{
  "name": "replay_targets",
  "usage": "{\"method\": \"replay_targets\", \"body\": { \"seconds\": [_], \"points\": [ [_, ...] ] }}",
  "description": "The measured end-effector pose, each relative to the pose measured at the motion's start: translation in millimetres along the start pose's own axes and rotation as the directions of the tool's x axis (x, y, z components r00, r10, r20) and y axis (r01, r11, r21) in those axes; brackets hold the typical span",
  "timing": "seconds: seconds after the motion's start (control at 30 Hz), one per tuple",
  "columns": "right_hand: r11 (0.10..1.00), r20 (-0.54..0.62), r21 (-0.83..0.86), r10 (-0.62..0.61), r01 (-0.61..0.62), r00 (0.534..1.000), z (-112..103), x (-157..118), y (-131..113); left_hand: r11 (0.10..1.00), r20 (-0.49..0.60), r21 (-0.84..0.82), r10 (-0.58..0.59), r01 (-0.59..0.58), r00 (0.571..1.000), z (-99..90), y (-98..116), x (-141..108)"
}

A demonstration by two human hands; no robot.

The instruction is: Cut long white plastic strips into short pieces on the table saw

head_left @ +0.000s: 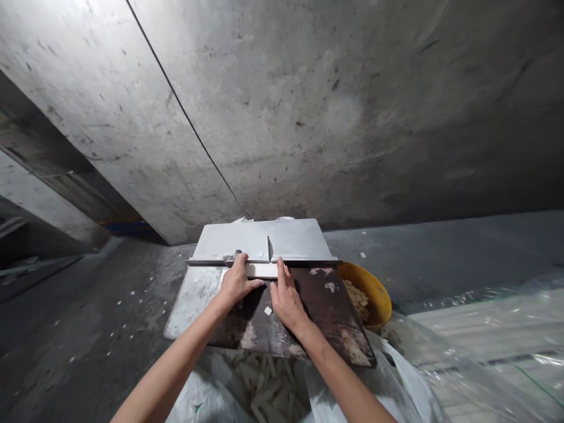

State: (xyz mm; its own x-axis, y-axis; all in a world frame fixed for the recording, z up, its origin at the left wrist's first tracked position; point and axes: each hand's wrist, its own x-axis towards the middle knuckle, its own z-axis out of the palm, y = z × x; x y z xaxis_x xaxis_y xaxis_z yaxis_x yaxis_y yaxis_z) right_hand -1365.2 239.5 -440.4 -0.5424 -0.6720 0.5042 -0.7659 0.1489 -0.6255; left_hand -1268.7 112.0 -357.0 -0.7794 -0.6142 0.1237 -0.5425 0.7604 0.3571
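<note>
A short white strip [261, 270] lies across the worktable [247, 335], along the dark straight rail [308, 263]. My left hand [235, 283] is closed on the strip's left end, its thumb pointing right along the near side. At the right end my right hand [288, 298] holds it, fingers close together and pointing away from me. Just beyond the strip, a thin dark upright blade-like piece [269, 249] rises from the white rear panel [299, 238]. A small white chip [268, 311] rests on the stained tabletop between my wrists.
To the right, a yellow bucket [381, 299] holds many small pale pieces. Below the table's near edge, a white plastic bag [207, 393] sits beside a pile of pale strips [273, 388]. Clear plastic sheeting [440, 346] covers pale material at right. A concrete wall [308, 117] stands behind.
</note>
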Motion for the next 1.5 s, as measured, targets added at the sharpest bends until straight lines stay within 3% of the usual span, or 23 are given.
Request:
{"method": "replay_targets", "body": {
  "seconds": [0.13,0.3,0.43,0.57,0.77,0.87,1.13,1.33,1.5],
  "points": [
    [0.997,0.021,-0.046,-0.058,0.059,0.998,-9.4,1.3,1.3,0.996,-0.006,0.082,-0.043,0.043,0.999,2.7,6.1,3.1],
    [0.992,0.031,0.129,-0.009,0.005,0.999,-28.1,3.2,10.6,0.986,-0.008,0.157,-0.047,0.047,0.999,2.5,10.2,1.8],
    [0.981,-0.094,0.196,0.03,-0.011,0.995,-36.6,-4.5,21.5,0.98,-0.003,0.19,-0.058,0.057,0.998,0.7,11.7,2.9],
    [0.983,-0.179,0.162,0.11,-0.081,0.978,-29.3,1.7,31.8,0.983,-0.019,0.177,-0.052,0.055,0.998,3.5,7.7,19.3],
    [0.991,-0.169,0.115,0.09,-0.07,0.981,-14.8,43.4,44.0,0.972,-0.051,0.229,-0.034,0.045,0.998,4.1,4.4,60.6],
    [0.992,-0.133,0.104,0.088,-0.075,0.987,-15.7,48.7,46.4,0.969,-0.049,0.246,-0.019,0.03,0.999,0.9,7.6,65.1],
    [0.998,0.033,-0.058,-0.029,0.03,0.999,-26.9,7.8,28.2,0.956,0.021,0.294,0.006,-0.012,1.0,2.1,13.6,12.6],
    [0.967,0.151,-0.237,-0.063,0.098,0.987,-58.3,18.4,13.3,0.954,0.059,0.264,0.13,-0.141,0.99,-3.7,14.6,-12.6],
    [0.964,0.232,-0.227,-0.089,0.142,0.969,-77.7,12.4,16.6,0.905,0.061,0.327,0.267,-0.272,0.962,-11.7,19.0,-36.4]
  ]
}}
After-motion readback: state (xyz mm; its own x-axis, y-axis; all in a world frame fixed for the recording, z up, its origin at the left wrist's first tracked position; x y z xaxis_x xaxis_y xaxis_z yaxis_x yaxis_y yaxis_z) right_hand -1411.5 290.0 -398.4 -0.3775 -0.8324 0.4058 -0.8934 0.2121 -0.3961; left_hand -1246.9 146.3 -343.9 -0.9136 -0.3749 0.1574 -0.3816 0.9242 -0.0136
